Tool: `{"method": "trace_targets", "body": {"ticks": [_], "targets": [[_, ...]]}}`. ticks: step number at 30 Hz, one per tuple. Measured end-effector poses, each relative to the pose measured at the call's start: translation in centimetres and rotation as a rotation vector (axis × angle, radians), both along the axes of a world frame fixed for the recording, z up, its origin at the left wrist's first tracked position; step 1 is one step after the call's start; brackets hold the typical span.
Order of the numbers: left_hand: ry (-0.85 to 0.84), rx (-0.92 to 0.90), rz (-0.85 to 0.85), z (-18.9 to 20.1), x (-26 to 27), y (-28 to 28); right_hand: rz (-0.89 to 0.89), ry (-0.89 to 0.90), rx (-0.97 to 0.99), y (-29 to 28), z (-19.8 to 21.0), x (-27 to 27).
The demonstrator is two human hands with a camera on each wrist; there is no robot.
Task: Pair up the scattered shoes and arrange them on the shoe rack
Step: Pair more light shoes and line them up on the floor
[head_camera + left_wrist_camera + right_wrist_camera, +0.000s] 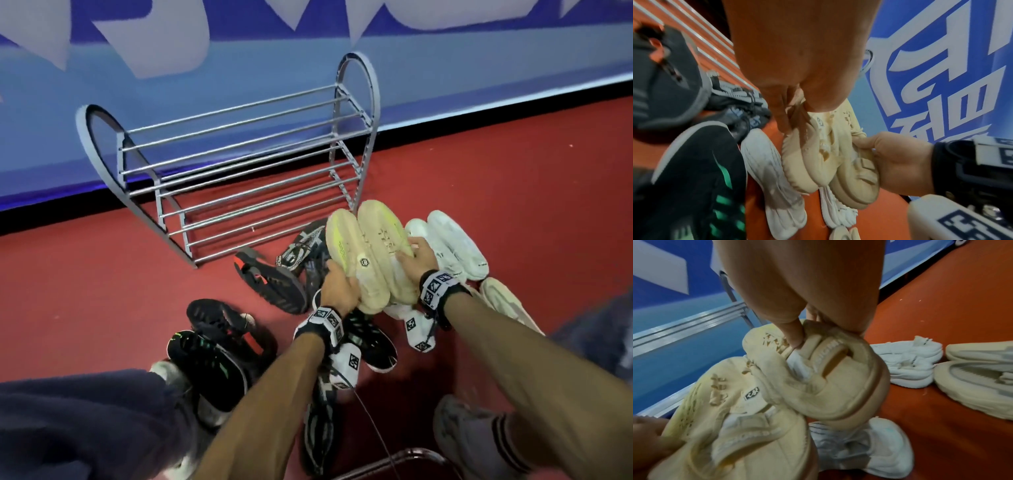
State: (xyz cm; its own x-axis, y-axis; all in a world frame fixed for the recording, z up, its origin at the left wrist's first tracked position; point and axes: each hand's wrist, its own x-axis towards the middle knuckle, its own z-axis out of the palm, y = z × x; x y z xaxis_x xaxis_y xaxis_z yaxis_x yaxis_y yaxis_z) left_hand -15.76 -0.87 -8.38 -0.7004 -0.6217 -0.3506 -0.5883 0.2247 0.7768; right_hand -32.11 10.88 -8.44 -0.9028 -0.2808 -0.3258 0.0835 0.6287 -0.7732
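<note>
I hold two cream sneakers side by side above the floor, toes toward the rack. My left hand point(339, 286) grips the left cream sneaker point(344, 246) at its heel, its fingers point(781, 104) curled on the collar. My right hand point(416, 255) grips the right cream sneaker point(383, 236), one finger point(795, 335) hooked inside its collar point(830, 369). The grey metal shoe rack point(239, 164) stands against the blue wall, just beyond the toes, with bare bars on its tiers.
On the red floor lie a white pair point(452, 246) right of my hands, a beige pair point(507, 305), black sneakers with green marks point(205, 370), a black and orange sneaker point(270, 284) and grey patterned ones point(301, 250). My knee point(85, 428) is at lower left.
</note>
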Motion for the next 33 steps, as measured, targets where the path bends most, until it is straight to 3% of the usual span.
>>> {"method": "trace_targets", "body": {"ticks": [9, 15, 24, 33], "targets": [[-0.095, 0.116, 0.038, -7.8, -6.2, 4.8, -0.085, -0.028, 0.131, 4.8, -9.5, -4.7], [-0.305, 0.187, 0.027, -11.7, -5.0, 3.4, 0.049, -0.346, 0.266, 4.5, -14.9, -3.8], [-0.384, 0.227, 0.052, -12.8, -2.2, 1.1, 0.195, -0.341, 0.316, 3.9, -15.8, -1.5], [-0.547, 0.143, 0.065, -12.9, 6.1, -3.4, 0.394, -0.333, 0.271, 1.1, -15.4, 6.8]]}}
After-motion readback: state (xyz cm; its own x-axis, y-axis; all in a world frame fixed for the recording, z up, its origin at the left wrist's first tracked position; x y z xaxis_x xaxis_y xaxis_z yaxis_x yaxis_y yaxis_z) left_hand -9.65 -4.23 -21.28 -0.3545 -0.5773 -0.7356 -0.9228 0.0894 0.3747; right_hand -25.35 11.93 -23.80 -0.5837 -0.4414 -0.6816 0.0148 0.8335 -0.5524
